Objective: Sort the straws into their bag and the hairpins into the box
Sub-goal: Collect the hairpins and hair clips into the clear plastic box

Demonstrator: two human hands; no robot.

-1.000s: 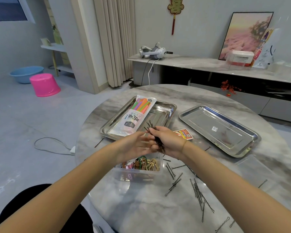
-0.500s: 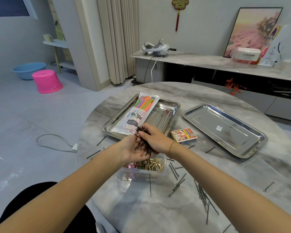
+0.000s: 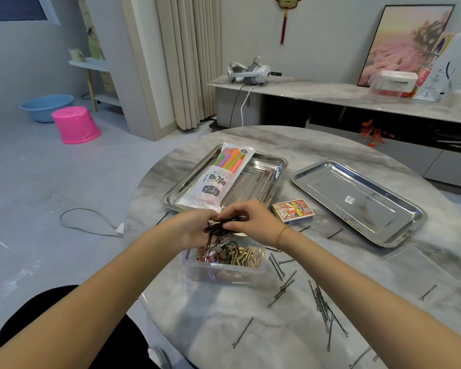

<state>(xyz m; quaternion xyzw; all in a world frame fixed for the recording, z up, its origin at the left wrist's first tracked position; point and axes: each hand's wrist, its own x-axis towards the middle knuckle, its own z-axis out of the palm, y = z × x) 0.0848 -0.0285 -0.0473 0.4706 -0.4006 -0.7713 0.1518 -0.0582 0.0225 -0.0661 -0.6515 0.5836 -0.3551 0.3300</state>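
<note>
My left hand (image 3: 190, 230) and my right hand (image 3: 253, 221) meet just above the clear plastic box (image 3: 224, 271). Together they pinch a bundle of thin black hairpins (image 3: 218, 227), whose lower ends hang into the box. The box holds several coloured and gold clips. More black hairpins (image 3: 324, 306) lie scattered on the marble table to the right of the box. The bag of coloured straws (image 3: 218, 178) lies in the left steel tray (image 3: 261, 179), behind my hands.
An empty steel tray (image 3: 357, 201) sits at the right. A small card box (image 3: 293, 211) lies between the trays. The round table's edge (image 3: 133, 217) curves at the left. A clear lid (image 3: 415, 265) rests at the right. Stray pins lie near the front edge.
Both hands have lowered the hairpin bundle from above the tray's edge toward the box; the pins now hang into it. The view has shifted slightly.
</note>
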